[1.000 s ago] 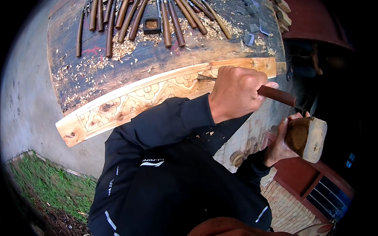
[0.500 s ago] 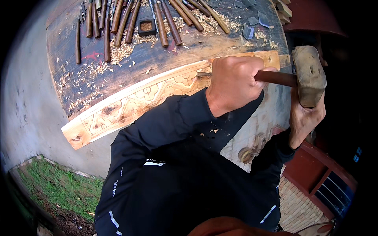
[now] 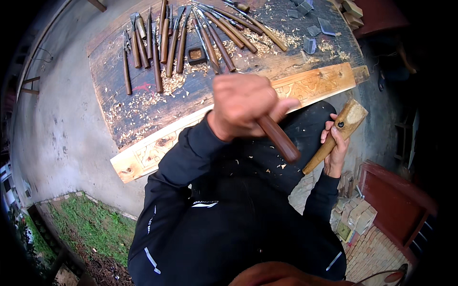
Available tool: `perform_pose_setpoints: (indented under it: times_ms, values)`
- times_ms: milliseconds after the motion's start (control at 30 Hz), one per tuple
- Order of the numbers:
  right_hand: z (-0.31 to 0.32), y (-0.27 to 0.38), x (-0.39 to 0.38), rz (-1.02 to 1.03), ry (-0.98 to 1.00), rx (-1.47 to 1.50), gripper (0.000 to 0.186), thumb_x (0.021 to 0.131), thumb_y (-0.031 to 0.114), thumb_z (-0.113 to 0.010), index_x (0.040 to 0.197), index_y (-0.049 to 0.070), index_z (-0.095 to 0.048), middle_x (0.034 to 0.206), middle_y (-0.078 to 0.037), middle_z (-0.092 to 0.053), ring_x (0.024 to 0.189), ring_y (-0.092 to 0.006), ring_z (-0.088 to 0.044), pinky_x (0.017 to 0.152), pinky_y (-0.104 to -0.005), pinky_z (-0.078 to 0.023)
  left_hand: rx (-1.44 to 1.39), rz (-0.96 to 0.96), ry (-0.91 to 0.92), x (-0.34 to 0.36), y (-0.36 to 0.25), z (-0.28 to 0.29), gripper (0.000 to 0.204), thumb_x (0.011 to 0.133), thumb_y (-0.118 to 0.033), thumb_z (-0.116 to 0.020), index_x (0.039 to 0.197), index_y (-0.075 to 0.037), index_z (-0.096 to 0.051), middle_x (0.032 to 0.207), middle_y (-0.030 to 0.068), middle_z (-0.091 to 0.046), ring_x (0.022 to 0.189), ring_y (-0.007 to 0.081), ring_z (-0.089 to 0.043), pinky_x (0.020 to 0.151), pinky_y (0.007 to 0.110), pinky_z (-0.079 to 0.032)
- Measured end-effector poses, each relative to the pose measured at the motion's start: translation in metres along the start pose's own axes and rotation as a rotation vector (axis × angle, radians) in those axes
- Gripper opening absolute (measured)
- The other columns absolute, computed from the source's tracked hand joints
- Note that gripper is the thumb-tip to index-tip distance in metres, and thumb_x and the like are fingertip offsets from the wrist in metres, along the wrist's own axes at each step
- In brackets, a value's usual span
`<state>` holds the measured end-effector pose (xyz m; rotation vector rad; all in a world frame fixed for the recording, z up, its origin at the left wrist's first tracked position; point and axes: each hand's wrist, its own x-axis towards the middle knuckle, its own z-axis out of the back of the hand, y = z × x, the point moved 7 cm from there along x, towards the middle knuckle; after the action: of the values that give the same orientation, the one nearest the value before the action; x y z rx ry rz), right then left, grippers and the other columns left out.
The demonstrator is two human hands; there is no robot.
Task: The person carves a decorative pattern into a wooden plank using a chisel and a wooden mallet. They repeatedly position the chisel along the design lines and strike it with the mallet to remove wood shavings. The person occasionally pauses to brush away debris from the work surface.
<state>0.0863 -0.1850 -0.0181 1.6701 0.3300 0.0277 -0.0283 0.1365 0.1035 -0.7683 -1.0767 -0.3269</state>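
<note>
My left hand (image 3: 243,105) is closed around the brown wooden handle of a chisel (image 3: 280,139); the handle's butt points down and to the right, and the blade is hidden behind the hand. My right hand (image 3: 335,151) grips a pale wooden mallet (image 3: 347,120) by its handle, to the right of the chisel and not touching it. Under both hands lies a long light plank with carved patterns (image 3: 317,82), running along the near edge of a dark workbench (image 3: 143,102).
Several chisels with wooden handles (image 3: 162,43) lie in a row on the bench among wood shavings, with a small square box (image 3: 196,55) and grey blocks (image 3: 310,44). Stacked bricks (image 3: 358,219) and a red-brown wooden frame (image 3: 396,200) stand at right. Grass (image 3: 90,224) is at lower left.
The mallet, which stood against the chisel's butt half a second ago, has swung down and away to the right. My left hand with the chisel has shifted left, over the plank.
</note>
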Motion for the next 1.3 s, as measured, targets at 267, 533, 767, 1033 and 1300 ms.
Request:
perform_pose_setpoints:
  times_ms: [267,533,767,1033,1300]
  values:
    - [0.0,0.0,0.005,0.031,0.056,0.025,0.046,0.095,0.011,-0.061,0.135,-0.009,-0.051,0.092,-0.012,-0.063,0.067,-0.0158,-0.063,0.055,-0.0263,-0.051,-0.504,0.489,-0.57,-0.003,0.128,0.098,0.051,0.1,-0.022,-0.069,0.056,-0.008,-0.048,0.048,-0.001,-0.04,0.038,0.0072,-0.032,0.039,0.025,-0.021]
    - [-0.002,0.003,0.004,0.033,0.049,-0.008,0.047,0.096,0.013,-0.063,0.134,-0.01,-0.051,0.093,-0.012,-0.063,0.068,-0.0156,-0.063,0.056,-0.0265,-0.051,-0.412,0.576,-0.545,-0.018,0.14,0.083,0.052,0.103,-0.019,-0.064,0.057,-0.009,-0.041,0.051,-0.0004,-0.035,0.041,0.008,-0.028,0.04,0.027,-0.019]
    - [-0.001,0.002,0.003,0.02,0.051,-0.005,0.049,0.095,0.014,-0.063,0.135,-0.011,-0.05,0.094,-0.012,-0.063,0.069,-0.0161,-0.064,0.058,-0.0265,-0.051,-0.331,0.564,-0.573,-0.021,0.14,0.085,0.049,0.104,-0.021,-0.062,0.061,-0.011,-0.041,0.051,-0.001,-0.036,0.041,0.0074,-0.028,0.04,0.026,-0.02]
    - [0.002,-0.002,0.006,0.037,0.036,0.004,0.048,0.095,0.013,-0.062,0.135,-0.011,-0.051,0.094,-0.013,-0.064,0.069,-0.017,-0.064,0.057,-0.0275,-0.052,-0.032,0.4,-0.028,-0.009,0.008,-0.01,0.051,0.095,-0.028,-0.077,0.061,-0.009,-0.045,0.053,0.0018,-0.038,0.043,0.0118,-0.039,0.042,0.033,-0.025]
    - [-0.004,0.001,-0.002,0.026,-0.061,0.027,0.047,0.095,0.012,-0.061,0.135,-0.009,-0.05,0.094,-0.013,-0.064,0.07,-0.017,-0.062,0.061,-0.0279,-0.052,-0.206,0.313,0.074,-0.029,-0.067,-0.101,0.037,0.084,-0.032,-0.081,0.071,-0.011,-0.054,0.064,0.0032,-0.047,0.052,0.0198,-0.056,0.046,0.034,-0.041]
